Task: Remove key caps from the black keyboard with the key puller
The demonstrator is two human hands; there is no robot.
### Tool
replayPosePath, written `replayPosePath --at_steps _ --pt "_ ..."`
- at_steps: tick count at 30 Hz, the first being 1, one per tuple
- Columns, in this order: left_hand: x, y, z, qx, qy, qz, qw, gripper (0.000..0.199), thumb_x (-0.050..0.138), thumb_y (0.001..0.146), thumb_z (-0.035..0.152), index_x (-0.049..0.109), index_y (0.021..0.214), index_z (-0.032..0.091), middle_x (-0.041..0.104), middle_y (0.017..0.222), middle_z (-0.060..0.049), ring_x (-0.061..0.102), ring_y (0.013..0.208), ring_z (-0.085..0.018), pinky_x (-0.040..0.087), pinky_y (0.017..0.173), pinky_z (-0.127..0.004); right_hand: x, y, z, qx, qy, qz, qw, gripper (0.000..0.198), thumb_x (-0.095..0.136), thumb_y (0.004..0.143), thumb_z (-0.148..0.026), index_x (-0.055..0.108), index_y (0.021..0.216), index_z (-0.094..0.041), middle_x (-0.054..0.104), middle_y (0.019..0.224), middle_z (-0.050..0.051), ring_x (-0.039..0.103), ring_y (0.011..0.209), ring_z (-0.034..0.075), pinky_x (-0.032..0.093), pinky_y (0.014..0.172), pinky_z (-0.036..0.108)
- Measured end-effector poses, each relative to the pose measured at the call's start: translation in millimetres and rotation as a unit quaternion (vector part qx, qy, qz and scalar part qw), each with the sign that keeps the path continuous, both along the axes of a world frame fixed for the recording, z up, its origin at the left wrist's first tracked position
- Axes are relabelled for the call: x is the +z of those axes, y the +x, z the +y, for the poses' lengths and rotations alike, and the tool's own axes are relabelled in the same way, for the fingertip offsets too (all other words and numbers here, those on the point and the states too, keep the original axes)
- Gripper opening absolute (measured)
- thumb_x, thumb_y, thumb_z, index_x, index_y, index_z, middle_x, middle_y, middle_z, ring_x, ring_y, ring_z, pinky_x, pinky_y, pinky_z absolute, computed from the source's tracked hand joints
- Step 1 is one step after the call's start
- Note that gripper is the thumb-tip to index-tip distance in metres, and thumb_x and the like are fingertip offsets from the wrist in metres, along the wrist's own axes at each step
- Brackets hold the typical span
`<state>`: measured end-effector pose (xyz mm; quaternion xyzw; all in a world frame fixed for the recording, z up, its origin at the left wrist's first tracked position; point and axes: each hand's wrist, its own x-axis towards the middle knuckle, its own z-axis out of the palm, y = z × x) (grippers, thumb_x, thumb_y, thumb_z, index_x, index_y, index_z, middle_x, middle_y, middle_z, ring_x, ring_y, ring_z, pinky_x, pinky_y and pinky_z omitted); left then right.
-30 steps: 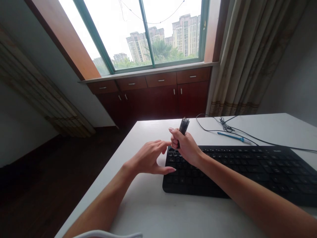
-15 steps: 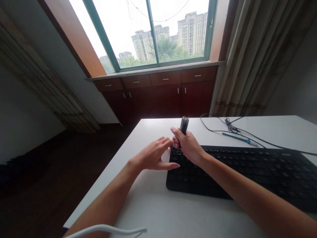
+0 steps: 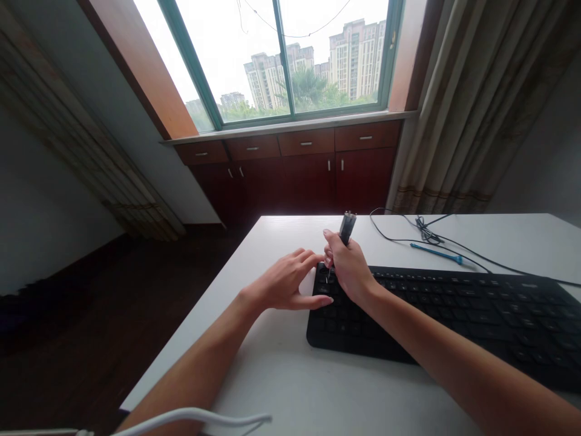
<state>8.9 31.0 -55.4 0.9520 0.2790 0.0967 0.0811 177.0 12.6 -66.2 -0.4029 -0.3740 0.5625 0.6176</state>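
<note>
The black keyboard [image 3: 454, 321] lies on the white table, its left end under my hands. My right hand [image 3: 351, 266] is closed in a fist around a black-handled keycap puller [image 3: 348, 226]. Small metal bits show at the handle's top, and thin wire comes out below the fist over the keyboard's upper left keys. Just left of it, my left hand [image 3: 288, 281] rests open, fingertips at the keyboard's upper left corner and thumb stretched over the left keys. My right fingers hide part of the puller.
A slim blue tool [image 3: 436, 253] lies behind the keyboard. Near it a black cable [image 3: 426, 230] is bundled and trails right. A white curved cord [image 3: 190, 415] crosses the lower left foreground. The table's left edge [image 3: 195, 309] drops to a dark floor.
My right hand with the puller has shifted slightly right, and the handle tilts a bit more to the right. More wire shows below the fist. The left hand stays nearly in place.
</note>
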Motion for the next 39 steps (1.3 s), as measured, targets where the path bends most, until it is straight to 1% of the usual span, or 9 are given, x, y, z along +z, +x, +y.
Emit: replayPosePath --at_steps 6,9,11,19,23,28,31,34,39 --pt "0.4 0 2 -0.037 0.029 -0.034 0.998 0.065 0.065 0.090 0.052 0.048 0.145 0.019 0.056 0.144 -0.017 0.055 0.126 -0.036 0.052 0.104 -0.052 7 -5 -14 0.033 0.051 -0.059 0.996 0.039 0.071 0.087 -0.051 0.055 0.069 -0.020 0.049 0.064 -0.003 0.043 0.062 0.014 0.035 0.059 0.030" --pt "3.3 -1 0 -0.048 0.028 -0.052 0.997 0.040 0.067 0.089 0.044 0.066 0.121 0.020 0.065 0.129 -0.013 0.058 0.116 -0.031 0.055 0.096 -0.047 4 -2 -12 0.018 0.035 -0.045 0.998 0.044 0.066 0.089 -0.057 0.049 0.069 -0.022 0.046 0.063 -0.003 0.043 0.060 0.014 0.037 0.058 0.030" --pt "4.9 -1 -2 -0.058 0.018 -0.071 0.996 0.028 0.067 0.089 0.038 0.070 0.110 0.020 0.068 0.119 -0.011 0.060 0.109 -0.028 0.055 0.092 -0.043 -1 0 -8 0.012 0.023 -0.034 0.999 0.046 0.064 0.089 -0.060 0.045 0.069 -0.022 0.045 0.062 -0.004 0.043 0.058 0.014 0.037 0.055 0.030" --pt "0.5 0 2 -0.055 -0.050 -0.148 0.986 0.017 0.066 0.086 0.022 0.073 0.101 0.019 0.072 0.109 -0.007 0.065 0.104 -0.023 0.054 0.099 -0.040 -10 3 -3 0.045 0.082 -0.028 0.995 0.046 0.068 0.090 -0.056 0.046 0.068 -0.021 0.045 0.059 -0.005 0.043 0.057 0.013 0.037 0.057 0.029" --pt "-1.6 0 3 -0.036 -0.106 -0.182 0.977 0.016 0.064 0.085 0.018 0.073 0.098 0.019 0.071 0.106 -0.007 0.067 0.102 -0.022 0.056 0.095 -0.038 -12 3 -1 0.091 0.111 0.002 0.990 0.047 0.069 0.090 -0.056 0.045 0.068 -0.022 0.045 0.060 -0.005 0.043 0.057 0.012 0.037 0.056 0.028" --pt "-1.6 2 1 0.003 -0.128 -0.185 0.974 0.024 0.060 0.084 0.015 0.069 0.106 0.018 0.069 0.109 -0.008 0.066 0.098 -0.022 0.056 0.086 -0.037 -17 6 4 0.106 0.105 0.054 0.987 0.048 0.064 0.095 -0.052 0.041 0.065 -0.022 0.041 0.055 -0.006 0.041 0.052 0.011 0.037 0.056 0.028" --pt "-7.7 6 -2 -0.013 -0.139 -0.208 0.968 0.041 0.062 0.082 0.019 0.060 0.123 0.017 0.066 0.117 -0.010 0.063 0.106 -0.025 0.055 0.095 -0.041 -18 5 3 0.125 0.106 0.066 0.984 0.050 0.065 0.094 -0.051 0.040 0.063 -0.022 0.040 0.052 -0.007 0.038 0.048 0.010 0.034 0.052 0.028" --pt "-17.7 14 -8 -0.050 -0.171 -0.261 0.949 0.062 0.063 0.081 0.024 0.047 0.140 0.014 0.060 0.127 -0.013 0.059 0.116 -0.029 0.049 0.109 -0.048 -17 3 -1 0.134 0.123 0.075 0.980 0.050 0.068 0.093 -0.052 0.040 0.063 -0.022 0.035 0.051 -0.008 0.030 0.047 0.009 0.027 0.049 0.028" --pt "-27.7 33 -22 -0.013 -0.202 -0.301 0.932 0.078 0.063 0.081 0.018 0.033 0.153 0.016 0.056 0.134 -0.013 0.055 0.126 -0.030 0.044 0.116 -0.049 -16 1 -6 0.101 0.152 0.083 0.980 0.053 0.063 0.097 -0.052 0.039 0.060 -0.022 0.033 0.051 -0.007 0.030 0.048 0.009 0.026 0.050 0.029"
